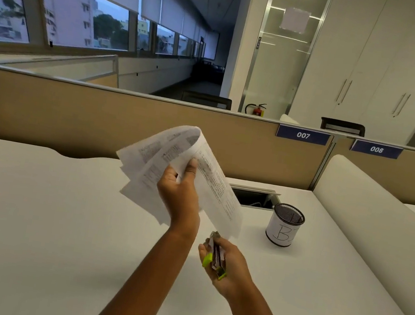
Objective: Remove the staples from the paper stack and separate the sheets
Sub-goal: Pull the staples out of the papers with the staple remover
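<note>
My left hand [180, 197] holds a stack of printed white sheets [162, 160] up above the white desk, thumb on the front, with the pages curling and fanned out. One sheet droops to the right and down, its lower corner hanging just above my right hand [229, 265]. That hand grips a small metal stapler with lime-green parts [215, 257], its nose pointing up toward the paper's lower corner. No staple can be made out at this size.
A black mesh cup [284, 225] wrapped in paper marked "B" stands on the white desk [38, 225] at the right. Behind it is an open cable slot [254, 198]. Tan partition panels [70, 115] close off the back and a white divider [373, 212] the right side.
</note>
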